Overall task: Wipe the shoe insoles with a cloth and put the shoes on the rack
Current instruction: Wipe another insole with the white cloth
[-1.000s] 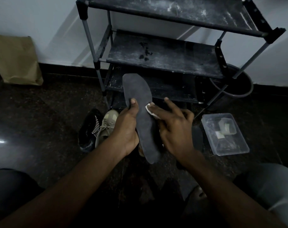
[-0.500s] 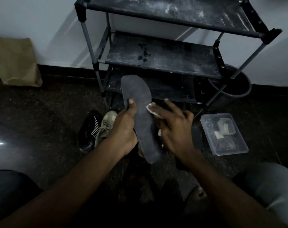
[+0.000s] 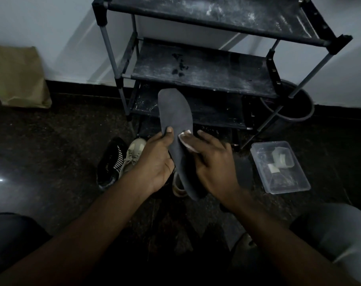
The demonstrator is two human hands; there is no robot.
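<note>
A dark grey insole [image 3: 175, 114] stands tilted in front of me, toe end up. My left hand [image 3: 157, 159] grips its left edge, thumb on the face. My right hand [image 3: 212, 162] presses a small white cloth [image 3: 185, 139] against the insole's middle with straight fingers. Behind it stands the black shoe rack [image 3: 206, 73] with dusty shelves. On the floor to the left lie a black striped shoe [image 3: 111, 162] and a beige sneaker [image 3: 134, 153]. Another shoe [image 3: 177, 186] shows partly under the insole.
A clear plastic box [image 3: 278, 168] with small white pieces sits on the floor at the right. A second dark insole [image 3: 244, 172] lies beside it. A dark bucket [image 3: 289, 104] stands behind the rack's right leg. A brown paper bag [image 3: 16, 77] leans on the wall at left.
My right hand with the cloth has slid a little to the left across the insole. The left hand keeps its grip.
</note>
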